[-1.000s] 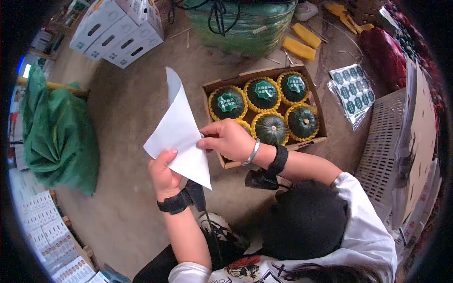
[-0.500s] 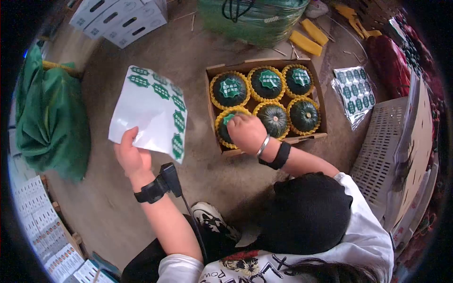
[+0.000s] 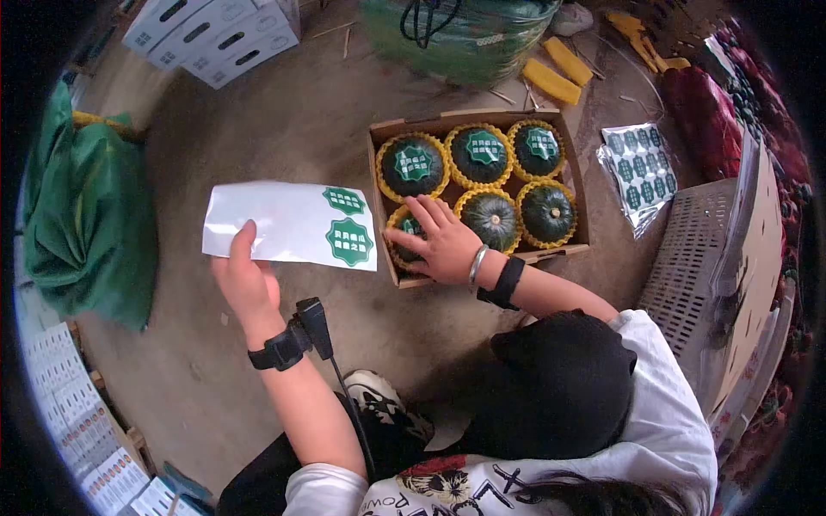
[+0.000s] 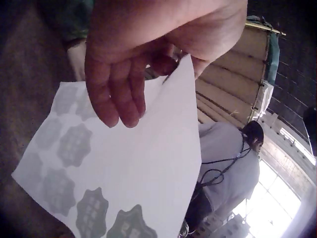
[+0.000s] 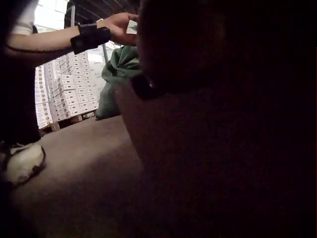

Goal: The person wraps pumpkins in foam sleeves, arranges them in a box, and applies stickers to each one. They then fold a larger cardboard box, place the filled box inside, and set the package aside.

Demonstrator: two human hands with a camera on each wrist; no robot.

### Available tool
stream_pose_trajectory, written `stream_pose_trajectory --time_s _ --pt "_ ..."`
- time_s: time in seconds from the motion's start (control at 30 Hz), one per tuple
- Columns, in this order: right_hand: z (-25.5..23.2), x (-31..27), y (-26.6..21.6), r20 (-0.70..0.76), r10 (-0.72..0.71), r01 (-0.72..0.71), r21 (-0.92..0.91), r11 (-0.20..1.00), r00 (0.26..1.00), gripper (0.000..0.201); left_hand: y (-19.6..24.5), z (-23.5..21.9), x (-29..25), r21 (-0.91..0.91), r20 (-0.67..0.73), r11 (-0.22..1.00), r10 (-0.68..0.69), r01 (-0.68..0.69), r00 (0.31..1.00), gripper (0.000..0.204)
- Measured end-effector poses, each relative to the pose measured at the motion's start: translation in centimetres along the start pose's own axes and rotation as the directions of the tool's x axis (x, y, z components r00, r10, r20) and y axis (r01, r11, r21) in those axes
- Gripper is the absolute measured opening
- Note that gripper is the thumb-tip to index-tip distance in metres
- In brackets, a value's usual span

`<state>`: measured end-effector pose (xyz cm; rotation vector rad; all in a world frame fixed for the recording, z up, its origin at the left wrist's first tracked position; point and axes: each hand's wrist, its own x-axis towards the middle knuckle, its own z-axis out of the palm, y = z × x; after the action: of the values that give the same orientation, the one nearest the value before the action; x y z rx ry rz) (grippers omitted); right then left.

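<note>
My left hand (image 3: 245, 284) pinches a white sheet of green stickers (image 3: 275, 215) between thumb and fingers, left of the box. Two stickers show at the sheet's right end; the left wrist view shows several more through the paper (image 4: 148, 148). With fingers spread, my right hand (image 3: 449, 249) rests over the front-left squash (image 3: 401, 220), hiding most of it and part of its green sticker. That squash sits in a cardboard box (image 3: 580, 176) with other dark green squashes in yellow foam nets. The back three carry stickers; the front-middle squash (image 3: 492, 222) and front-right squash (image 3: 548, 213) show bare tops.
A plastic-wrapped stack of sticker sheets (image 3: 638, 172) lies right of the box, near a grey perforated crate (image 3: 688, 258). Yellow foam nets (image 3: 551, 82) lie behind. A green sack (image 3: 90, 224) stands left, white cartons (image 3: 215, 39) at back left.
My right hand has moved from the sheet to the front-left squash, its fingers going from pinched to spread. The sheet has swung out left and flattened; a green sticker now shows on that squash.
</note>
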<state>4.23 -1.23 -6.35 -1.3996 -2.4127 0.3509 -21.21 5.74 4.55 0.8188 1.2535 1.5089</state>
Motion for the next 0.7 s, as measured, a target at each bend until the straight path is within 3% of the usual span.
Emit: stream_pose_trajectory --time_s 0.03,0.1,0.17,0.2,0.23,0.27,0.3,0.33,0.37,0.43,0.5,0.57,0.6,0.63,0.7 --pt "-0.2 -0.1 -0.1 0.011 -0.054 0.055 -0.083 0.995 0.998 0.066 0.2 0.2 0.1 -0.006 0.005 1.000 0.003 -0.003 1.000 0.034" --pt "-0.2 -0.6 -1.0 -0.013 0.001 -0.001 -0.056 0.998 1.000 0.063 0.9 0.3 0.2 0.060 -0.031 0.998 -0.003 0.005 1.000 0.032" --pt "-1.1 -0.9 -1.5 0.178 0.083 -0.057 -0.146 0.988 0.980 0.056 1.4 0.7 -0.1 0.101 -0.018 0.993 0.059 -0.057 0.998 0.031" --pt "-4.5 0.5 -2.3 0.384 0.173 -0.144 -0.104 0.984 0.907 0.049 1.4 1.1 -0.5 0.139 0.006 0.984 0.114 -0.114 0.993 0.030" --pt "-5.7 1.1 -2.3 0.382 0.172 -0.146 -0.097 0.985 0.908 0.049 1.2 1.5 -1.0 0.148 0.008 0.982 0.115 -0.115 0.993 0.030" --pt "-6.4 1.6 -2.1 0.080 0.128 -0.143 0.231 0.962 0.989 0.055 0.9 2.2 -1.5 0.142 -0.029 0.980 0.148 -0.142 0.989 0.030" --pt "-7.5 1.8 -2.3 -0.233 0.173 -0.030 0.515 0.856 0.957 0.062 0.6 2.8 -1.9 0.135 -0.064 0.976 0.180 -0.170 0.981 0.030" --pt "-9.0 2.6 -3.3 -0.301 0.097 0.045 0.434 0.900 0.949 0.078 -0.1 3.2 -2.2 0.162 -0.037 0.954 0.263 -0.254 0.964 0.031" --pt "-9.5 3.3 -4.4 -0.347 0.073 0.047 0.324 0.945 0.935 0.091 -0.4 3.7 -2.5 0.158 -0.026 0.953 0.265 -0.258 0.964 0.031" --pt "-9.1 4.3 -4.7 -0.377 0.081 -0.041 0.115 0.993 0.923 0.074 -0.7 5.0 -3.6 -0.128 -0.106 0.989 0.062 -0.076 0.992 0.032" --pt "-8.0 4.6 -3.3 -0.378 0.085 -0.049 0.104 0.993 0.922 0.064 -0.9 6.4 -4.3 -0.197 -0.095 0.979 0.026 -0.044 0.995 0.034" --pt "-7.1 4.2 -2.5 -0.375 0.082 -0.049 0.097 0.994 0.924 0.055 -1.5 7.2 -5.6 -0.345 0.061 0.923 -0.158 0.170 0.985 0.036" --pt "-7.1 3.9 -2.6 -0.402 0.055 -0.029 0.071 0.997 0.914 0.049 -2.5 7.4 -6.3 -0.280 0.151 0.943 -0.142 0.180 0.978 0.039" --pt "-7.0 3.6 -2.7 -0.427 0.027 -0.008 0.045 0.999 0.904 0.044 -3.6 7.4 -6.7 -0.214 0.184 0.945 -0.210 0.248 0.960 0.038" --pt "-6.2 3.0 -2.5 -0.405 0.007 0.015 0.050 0.999 0.914 0.041 -4.4 7.6 -7.6 -0.096 0.152 0.961 -0.244 0.260 0.958 0.034"
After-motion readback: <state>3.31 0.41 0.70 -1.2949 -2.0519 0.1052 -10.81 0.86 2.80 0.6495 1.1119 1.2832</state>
